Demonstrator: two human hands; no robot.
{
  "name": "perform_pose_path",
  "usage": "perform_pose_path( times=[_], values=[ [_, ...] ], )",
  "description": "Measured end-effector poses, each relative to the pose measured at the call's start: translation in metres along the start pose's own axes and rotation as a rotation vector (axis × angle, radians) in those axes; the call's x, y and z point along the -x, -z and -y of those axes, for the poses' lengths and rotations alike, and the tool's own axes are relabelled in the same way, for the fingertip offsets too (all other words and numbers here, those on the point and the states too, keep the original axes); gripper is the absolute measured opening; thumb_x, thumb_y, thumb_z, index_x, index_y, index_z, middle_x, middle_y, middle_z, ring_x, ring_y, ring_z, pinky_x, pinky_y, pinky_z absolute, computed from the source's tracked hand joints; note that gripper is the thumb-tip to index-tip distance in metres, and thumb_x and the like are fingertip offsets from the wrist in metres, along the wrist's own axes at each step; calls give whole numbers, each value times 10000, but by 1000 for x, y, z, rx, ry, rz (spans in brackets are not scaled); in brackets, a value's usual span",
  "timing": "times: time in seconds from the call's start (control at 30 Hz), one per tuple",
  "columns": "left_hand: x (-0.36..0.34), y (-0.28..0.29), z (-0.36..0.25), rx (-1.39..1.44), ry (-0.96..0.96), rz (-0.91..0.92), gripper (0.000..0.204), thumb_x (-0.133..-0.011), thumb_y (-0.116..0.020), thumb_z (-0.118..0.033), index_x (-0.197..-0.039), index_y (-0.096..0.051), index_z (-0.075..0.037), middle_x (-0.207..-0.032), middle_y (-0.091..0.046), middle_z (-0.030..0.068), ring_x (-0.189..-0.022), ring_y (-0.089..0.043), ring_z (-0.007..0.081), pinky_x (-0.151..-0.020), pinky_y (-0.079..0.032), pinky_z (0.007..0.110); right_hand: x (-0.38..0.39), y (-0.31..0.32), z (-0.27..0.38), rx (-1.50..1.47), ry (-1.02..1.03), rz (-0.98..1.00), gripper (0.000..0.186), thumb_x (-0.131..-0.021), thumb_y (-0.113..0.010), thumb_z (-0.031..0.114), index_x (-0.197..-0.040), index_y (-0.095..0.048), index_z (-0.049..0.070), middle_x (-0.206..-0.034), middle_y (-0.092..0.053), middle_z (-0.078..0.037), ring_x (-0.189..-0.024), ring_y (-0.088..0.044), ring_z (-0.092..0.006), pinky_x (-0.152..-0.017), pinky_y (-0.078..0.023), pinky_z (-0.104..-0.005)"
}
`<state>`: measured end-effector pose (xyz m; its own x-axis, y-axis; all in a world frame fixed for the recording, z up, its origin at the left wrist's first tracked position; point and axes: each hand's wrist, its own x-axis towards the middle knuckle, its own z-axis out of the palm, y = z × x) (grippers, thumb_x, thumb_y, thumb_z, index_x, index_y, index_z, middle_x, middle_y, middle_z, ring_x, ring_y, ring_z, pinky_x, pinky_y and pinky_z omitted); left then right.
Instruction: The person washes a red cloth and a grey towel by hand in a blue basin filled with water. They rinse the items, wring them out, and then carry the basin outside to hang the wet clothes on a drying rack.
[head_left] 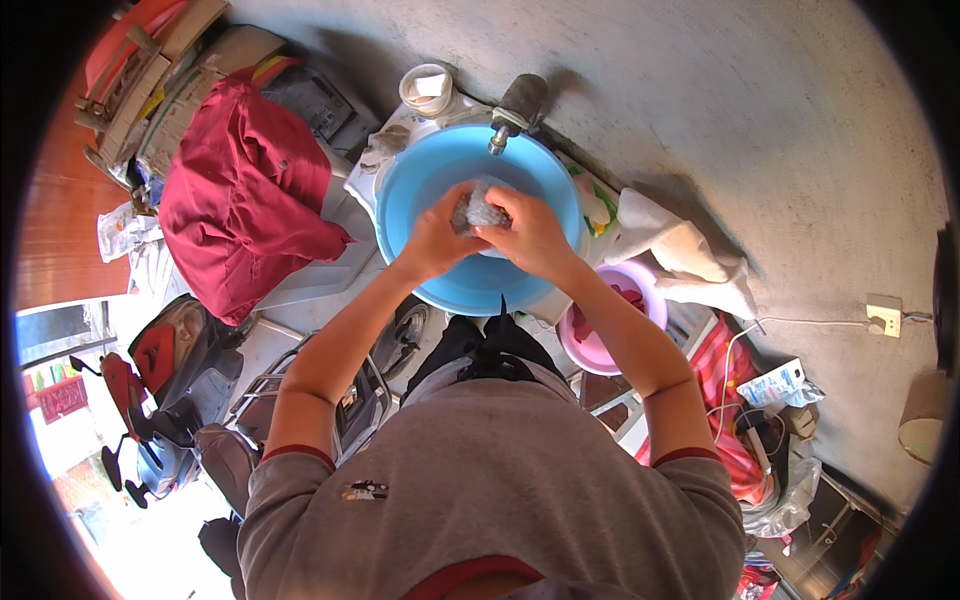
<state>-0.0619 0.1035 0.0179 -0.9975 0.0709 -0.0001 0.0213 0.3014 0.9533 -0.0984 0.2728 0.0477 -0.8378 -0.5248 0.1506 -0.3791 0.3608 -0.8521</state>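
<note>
Over the light blue basin (398, 200), both my hands are closed on a bunched grey, rough-textured cloth (487, 208). My left hand (438, 238) grips it from the left, with its fingers curled round the bundle. From the right, my right hand (530, 236) presses against it with thumb and fingers bent. The cloth's exact kind cannot be made out. A tap (513, 115) sticks out of the wall above the basin's far rim. What lies at the bottom of the basin under my hands is mostly hidden.
A white tub (426, 88) stands beyond the basin. To the right is a pink basin (652, 300) with dark red cloth inside. A crimson garment (250, 190) drapes over things at left. A white cord runs to a wall socket (884, 315). A red scooter (130, 385) stands at lower left.
</note>
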Motion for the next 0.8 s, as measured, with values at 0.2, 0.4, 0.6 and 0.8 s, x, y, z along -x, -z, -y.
perform_pose_path(
  times=[0.2, 0.4, 0.6, 0.8],
  values=[
    [-1, 33, -66, 48, -101, -217, 369, -636, -752, -47, -962, -588, 8, -788, -590, 24, -749, -513, 71, -691, -463, 252, -9, 49, 65, -242, 46, 61, 309, -752, -707, 96, -1005, -553, 9, -847, -578, -53, -779, -549, -108, -698, -453, -265],
    [-13, 47, -157, 499, -184, -298, 294, -643, -672, 68, -922, -602, 7, -821, -630, 20, -755, -582, 85, -700, -479, 241, 29, 18, -46, 50, -45, -91, 1003, -617, -820, 285, -1397, -230, 62, -1335, -387, -201, -1253, -383, -318, -1019, -323, -417],
    [-9, 43, -192, 763, -207, -315, 345, -660, -625, 126, -985, -584, 19, -857, -647, 78, -763, -629, 161, -714, -508, 288, -14, -106, -89, -199, -79, -379, 1064, -582, -831, 381, -1404, -233, 69, -1402, -331, -194, -1269, -374, -341, -1032, -320, -439],
    [19, 78, -151, 890, -217, -528, 341, -741, -566, 20, -1081, -557, -4, -955, -635, 97, -855, -629, 213, -787, -508, 341, -40, -50, -77, -588, -365, -285, 414, -841, -613, 164, -1213, -511, 15, -1112, -592, -82, -952, -573, -183, -825, -445, -309]
  ],
)
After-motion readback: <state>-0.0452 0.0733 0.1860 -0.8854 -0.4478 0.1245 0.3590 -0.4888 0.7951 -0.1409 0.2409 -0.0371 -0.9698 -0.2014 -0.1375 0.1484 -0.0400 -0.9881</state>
